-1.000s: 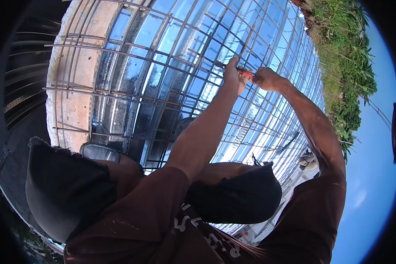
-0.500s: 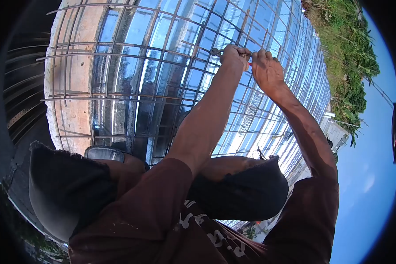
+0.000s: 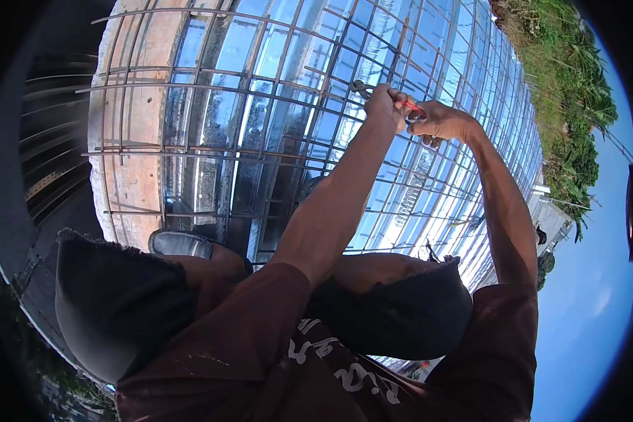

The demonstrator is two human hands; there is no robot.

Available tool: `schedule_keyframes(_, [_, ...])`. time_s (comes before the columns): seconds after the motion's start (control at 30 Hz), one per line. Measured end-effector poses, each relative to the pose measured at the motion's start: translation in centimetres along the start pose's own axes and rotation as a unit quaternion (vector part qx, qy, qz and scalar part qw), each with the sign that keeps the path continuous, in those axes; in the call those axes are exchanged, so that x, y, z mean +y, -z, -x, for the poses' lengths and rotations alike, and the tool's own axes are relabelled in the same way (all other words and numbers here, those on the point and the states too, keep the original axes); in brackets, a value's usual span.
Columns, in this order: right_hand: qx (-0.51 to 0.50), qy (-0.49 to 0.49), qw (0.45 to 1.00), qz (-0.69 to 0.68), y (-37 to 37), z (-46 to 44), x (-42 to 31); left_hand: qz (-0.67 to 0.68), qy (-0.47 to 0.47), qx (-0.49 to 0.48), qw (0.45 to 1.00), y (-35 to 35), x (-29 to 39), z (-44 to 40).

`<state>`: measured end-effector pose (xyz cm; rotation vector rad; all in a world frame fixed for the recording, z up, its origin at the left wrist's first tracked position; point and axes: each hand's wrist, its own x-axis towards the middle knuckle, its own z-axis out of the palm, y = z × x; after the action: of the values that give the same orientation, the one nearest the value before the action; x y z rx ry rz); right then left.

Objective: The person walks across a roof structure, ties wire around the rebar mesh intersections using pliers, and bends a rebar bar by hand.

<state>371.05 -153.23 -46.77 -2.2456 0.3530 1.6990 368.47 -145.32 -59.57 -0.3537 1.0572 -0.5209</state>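
My left hand (image 3: 385, 105) is closed round a pair of pincers with a red handle (image 3: 410, 107). The rounded metal head of the pincers (image 3: 359, 88) sticks out on its left side, over the rebar mesh (image 3: 281, 91). Close to the handle end is my right hand (image 3: 442, 123), fingers bent and apart, thumb toward the left hand. Whether it touches the handle is hard to make out. Both hands are just above the crossing bars.
Shiny corrugated metal decking (image 3: 253, 49) lies under the mesh. A wooden board (image 3: 137, 105) edges it on the left. My shoe (image 3: 181, 244) rests among the bars at lower left. A green slope (image 3: 563, 105) rises on the right.
My right hand has turned and its fingers have loosened and spread beside the left hand. More of the red handle shows. The view has shifted slightly.
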Motion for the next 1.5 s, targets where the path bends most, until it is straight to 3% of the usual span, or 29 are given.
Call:
schedule_keyframes(0.03, [0.1, 0.03, 0.95, 0.293, -0.1, 0.9, -1.2, -0.004, 0.029, 0.033, 0.999, -0.6, 0.1, -1.5])
schedule_keyframes(0.07, [0.268, 0.091, 0.86, 0.424, -1.5, 0.3, 0.2, 0.03, 0.014, 0.082, 0.996, -1.9, 0.0, -1.9])
schedule_keyframes(0.1, [0.421, 0.142, 0.72, 0.534, -2.8, -0.2, 1.7, 0.064, 0.0, 0.13, 0.989, -3.0, -0.4, -2.0])
schedule_keyframes(0.2, [0.398, 0.071, 0.787, 0.465, -3.4, -0.4, -1.0, -0.022, 0.072, 0.095, 0.993, -2.1, 0.0, -3.6])
schedule_keyframes(0.23, [0.407, 0.073, 0.783, 0.465, -2.9, -0.2, -1.3, -0.026, 0.069, 0.087, 0.994, -2.1, -0.2, -2.6])
schedule_keyframes(0.27, [0.27, 0.002, 0.891, 0.366, -2.1, -0.2, -1.5, -0.042, 0.021, 0.07, 0.996, -1.6, -0.4, -0.7])
schedule_keyframes(0.3, [0.111, -0.07, 0.959, 0.251, -1.8, -0.1, -1.4, -0.053, -0.025, 0.061, 0.996, -0.7, -0.8, 1.0])
schedule_keyframes(0.33, [0.105, -0.07, 0.96, 0.25, -2.4, 0.0, -0.2, -0.068, -0.026, 0.025, 0.997, 0.6, -0.7, 2.5])
schedule_keyframes(0.4, [-0.013, -0.083, 0.996, -0.004, -3.1, -0.6, 2.1, -0.088, -0.008, -0.03, 0.996, 2.5, -0.3, 2.8])
schedule_keyframes(0.43, [-0.071, -0.079, 0.986, -0.127, -2.9, -1.2, 1.9, -0.115, 0.007, -0.091, 0.989, 2.8, 0.6, 2.0])
schedule_keyframes(0.47, [-0.037, -0.078, 0.991, -0.107, -3.4, 0.1, 0.5, -0.111, 0.04, -0.115, 0.986, 3.1, 1.2, 1.0])
schedule_keyframes(0.5, [0.01, -0.058, 0.996, -0.073, -3.7, 0.1, 0.9, -0.113, 0.033, -0.109, 0.987, 3.2, 1.2, -0.1])
schedule_keyframes(0.53, [0.1, -0.019, 0.993, -0.065, -3.9, -0.2, 1.3, -0.152, 0.021, -0.029, 0.988, 2.0, 1.0, 0.3])
schedule_keyframes(0.57, [0.211, 0.045, 0.971, 0.104, -4.7, -0.1, 1.4, -0.189, 0.011, 0.053, 0.981, 1.3, 0.5, 0.0])
schedule_keyframes(0.6, [0.339, 0.065, 0.897, 0.275, -5.6, -0.1, 1.5, -0.156, 0.001, 0.109, 0.982, 0.9, 0.1, -2.8])
schedule_keyframes(0.63, [0.343, 0.065, 0.898, 0.268, -5.5, -0.7, 1.8, -0.163, 0.0, 0.109, 0.981, 0.6, -0.1, -2.3])
schedule_keyframes(0.7, [0.269, -0.044, 0.901, 0.338, -5.0, -2.8, 2.7, -0.167, -0.037, 0.116, 0.978, -0.3, -0.3, 0.1])
schedule_keyframes(0.73, [0.113, -0.046, 0.992, -0.019, -4.2, -0.9, 2.3, -0.243, -0.016, 0.1, 0.965, 1.2, 0.3, 0.1])
schedule_keyframes(0.77, [-0.005, 0.032, 0.964, -0.265, -4.8, 0.0, 3.1, -0.248, -0.019, 0.101, 0.963, 2.6, 0.7, 1.6])
schedule_keyframes(0.83, [-0.122, 0.063, 0.928, -0.347, -6.5, -2.4, 6.5, -0.381, -0.012, -0.015, 0.924, 5.1, 1.5, 4.8])
schedule_keyframes(0.87, [-0.128, 0.101, 0.917, -0.364, -8.1, -1.9, 6.2, -0.382, -0.016, -0.014, 0.924, 5.4, 2.0, 4.5])
schedule_keyframes(0.9, [-0.158, 0.135, 0.89, -0.406, -9.9, -1.9, 6.3, -0.371, 0.002, -0.087, 0.924, 6.4, 2.2, 4.6])
schedule_keyframes(0.93, [-0.152, 0.145, 0.861, -0.464, -12.3, -1.8, 6.6, -0.359, 0.022, -0.157, 0.92, 7.5, 2.3, 4.8])
schedule_keyframes(0.97, [-0.14, 0.163, 0.83, -0.514, -13.9, -1.9, 6.7, -0.361, 0.018, -0.158, 0.919, 7.5, 2.6, 5.3])
schedule_keyframes(1.1, [0.093, 0.177, 0.825, -0.529, -20.8, -1.7, 5.7, -0.41, -0.011, -0.193, 0.891, 7.5, 4.2, 6.7])
schedule_keyframes(1.17, [0.148, 0.161, 0.854, -0.473, -22.4, -0.5, 5.2, -0.394, -0.159, -0.165, 0.89, 7.9, 4.6, 6.9])
schedule_keyframes(1.3, [0.117, 0.198, 0.845, -0.484, -23.9, -1.1, 5.2, -0.5, -0.155, -0.178, 0.834, 8.5, 5.7, 5.7])
schedule_keyframes(1.43, [0.061, 0.27, 0.85, -0.449, -23.6, -2.2, 4.7, -0.444, -0.159, -0.157, 0.868, 9.0, 6.7, 5.5])
schedule_keyframes(1.5, [-0.035, 0.202, 0.82, -0.534, -22.9, -1.6, 4.1, -0.463, -0.194, -0.203, 0.841, 9.2, 7.5, 5.8])
